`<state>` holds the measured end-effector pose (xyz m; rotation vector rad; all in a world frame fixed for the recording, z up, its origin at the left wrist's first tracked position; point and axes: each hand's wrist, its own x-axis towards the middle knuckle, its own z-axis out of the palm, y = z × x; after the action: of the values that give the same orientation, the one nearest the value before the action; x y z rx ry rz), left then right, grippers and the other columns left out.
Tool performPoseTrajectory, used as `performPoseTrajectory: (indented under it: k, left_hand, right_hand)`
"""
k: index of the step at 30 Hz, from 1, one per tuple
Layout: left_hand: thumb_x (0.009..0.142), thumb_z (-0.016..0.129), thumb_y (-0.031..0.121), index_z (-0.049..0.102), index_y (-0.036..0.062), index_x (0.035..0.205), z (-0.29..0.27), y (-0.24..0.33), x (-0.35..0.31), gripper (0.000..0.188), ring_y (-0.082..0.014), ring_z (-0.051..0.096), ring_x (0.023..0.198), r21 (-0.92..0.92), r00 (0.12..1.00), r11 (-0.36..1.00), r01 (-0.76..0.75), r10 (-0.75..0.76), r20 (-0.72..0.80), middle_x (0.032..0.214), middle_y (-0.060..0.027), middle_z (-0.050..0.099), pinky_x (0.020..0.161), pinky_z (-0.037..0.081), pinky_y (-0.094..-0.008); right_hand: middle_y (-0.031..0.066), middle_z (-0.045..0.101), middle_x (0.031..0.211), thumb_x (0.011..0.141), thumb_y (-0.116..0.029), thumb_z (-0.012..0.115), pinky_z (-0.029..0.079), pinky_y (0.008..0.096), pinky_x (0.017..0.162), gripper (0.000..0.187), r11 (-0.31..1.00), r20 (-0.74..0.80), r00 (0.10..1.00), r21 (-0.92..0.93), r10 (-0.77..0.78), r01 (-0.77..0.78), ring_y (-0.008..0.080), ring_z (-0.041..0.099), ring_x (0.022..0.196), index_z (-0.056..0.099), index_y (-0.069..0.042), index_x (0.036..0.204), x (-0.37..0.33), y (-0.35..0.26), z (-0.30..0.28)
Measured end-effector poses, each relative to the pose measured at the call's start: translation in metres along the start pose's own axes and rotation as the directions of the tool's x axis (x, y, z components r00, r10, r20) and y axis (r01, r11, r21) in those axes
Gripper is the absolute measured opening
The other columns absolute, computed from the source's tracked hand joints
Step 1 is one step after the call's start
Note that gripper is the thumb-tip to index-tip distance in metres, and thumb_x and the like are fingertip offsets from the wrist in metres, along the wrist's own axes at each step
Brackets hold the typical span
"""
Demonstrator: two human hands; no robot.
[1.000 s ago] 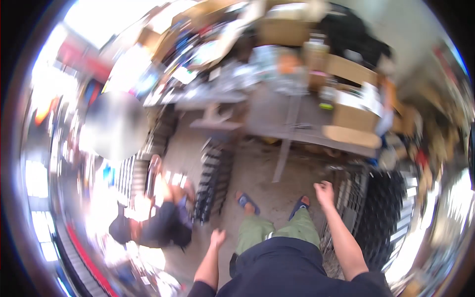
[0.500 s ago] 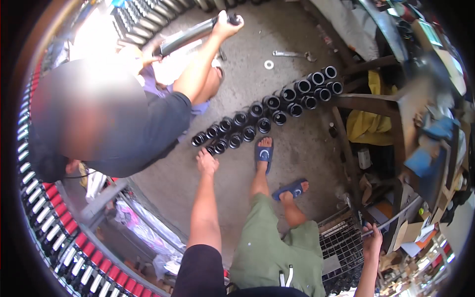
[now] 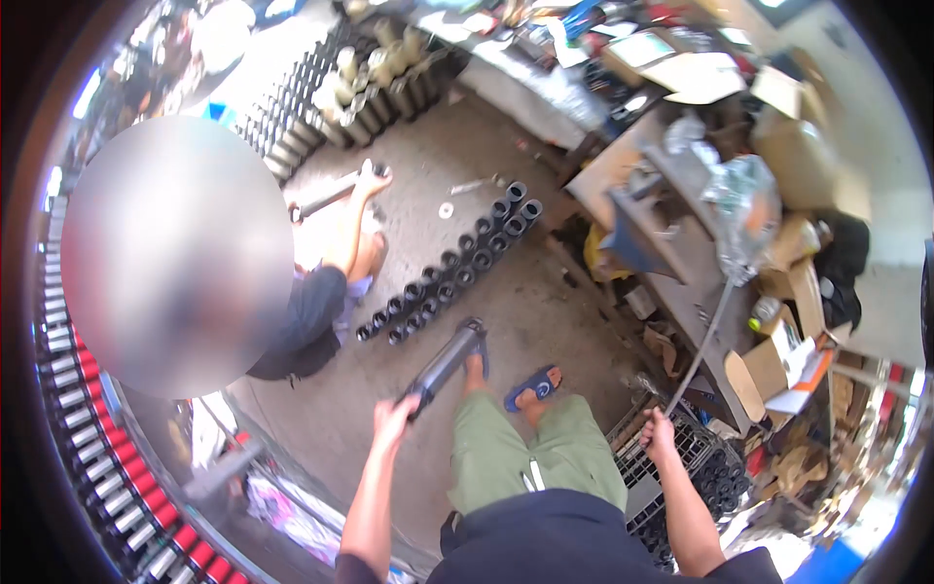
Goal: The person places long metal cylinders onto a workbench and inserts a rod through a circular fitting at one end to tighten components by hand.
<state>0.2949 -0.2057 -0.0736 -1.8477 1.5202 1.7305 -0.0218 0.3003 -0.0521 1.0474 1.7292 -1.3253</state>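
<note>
A black cylindrical tube (image 3: 449, 362) with a collar at each end is tilted up and away in front of my knees. My left hand (image 3: 391, 420) is closed around its near end. At the right, my right hand (image 3: 659, 434) grips the lower end of a long thin metal rod (image 3: 702, 336), which slants up past the workbench. Beyond the held tube, similar black tubes (image 3: 446, 292) stand upright on the floor in two slanting rows, open ends up. On the left, a crouching co-worker (image 3: 304, 316) holds another tube (image 3: 329, 196) level.
A wrench (image 3: 474, 185) and a white ring (image 3: 446, 210) lie on the floor beyond the rows. A wire basket (image 3: 632, 474) stands by my right leg. The cluttered workbench (image 3: 623, 165) bounds the right side. Red-and-silver cylinders (image 3: 122, 448) line the left edge.
My left hand has lifted a tube from the near end of the rows and drawn it toward me. My right hand has raised the rod. The view has shifted.
</note>
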Motion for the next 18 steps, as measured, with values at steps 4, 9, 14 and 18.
performPoseTrajectory:
  k: [4, 9, 14, 18]
  left_hand:
    - [0.072, 0.085, 0.009, 0.062, 0.0009, 0.119, -0.056, 0.066, -0.146, 0.053, -0.0129, 0.064, 0.094, -0.058, 0.859, 0.994, -0.096, 0.112, 0.5, 0.101, -0.0041, 0.068, 0.082, 0.052, -0.0296]
    - [0.063, 0.083, 0.004, 0.054, 0.0014, 0.121, 0.09, 0.343, -0.223, 0.064, -0.0229, 0.066, 0.09, -0.488, 0.326, 0.58, -0.653, 0.796, 0.51, 0.095, -0.0115, 0.067, 0.082, 0.052, -0.0376]
    - [0.069, 0.086, 0.014, 0.046, 0.0052, 0.129, 0.189, 0.464, -0.211, 0.073, -0.0267, 0.063, 0.104, -0.754, -0.078, 0.123, -0.645, 0.971, 0.226, 0.107, -0.0101, 0.062, 0.095, 0.051, -0.0445]
    - [0.074, 0.085, 0.009, 0.067, -0.0001, 0.103, 0.247, 0.549, -0.206, 0.035, -0.0138, 0.065, 0.079, -0.778, 0.204, 0.276, -0.564, 0.96, 0.193, 0.089, -0.0028, 0.068, 0.075, 0.051, -0.0276]
  right_hand:
    - [-0.0053, 0.041, 0.06, 0.1, -0.032, 0.054, 0.027, 0.0275, 0.039, 0.023, 0.995, -0.067, 0.997, -0.096, -0.041, 0.035, 0.0086, 0.035, 0.044, 0.062, -0.011, 0.096, -0.012, 0.038, -0.039]
    - [-0.0031, 0.046, 0.054, 0.092, -0.033, 0.066, 0.031, 0.032, 0.044, 0.032, 0.923, -0.325, 0.866, -0.193, -0.38, 0.333, 0.011, 0.043, 0.046, 0.066, -0.007, 0.075, -0.003, 0.065, -0.053]
    - [0.0008, 0.057, 0.056, 0.091, -0.041, 0.069, 0.042, 0.0325, 0.054, 0.045, 0.838, -0.456, 0.711, -0.39, -0.535, 0.382, 0.0127, 0.055, 0.055, 0.065, -0.004, 0.064, -0.049, 0.067, -0.039]
    - [0.0086, 0.05, 0.054, 0.09, -0.04, 0.07, 0.042, 0.0387, 0.054, 0.049, 0.793, -0.49, 0.623, -0.371, -0.61, 0.484, 0.0126, 0.046, 0.054, 0.059, 0.003, 0.069, -0.099, 0.095, -0.007]
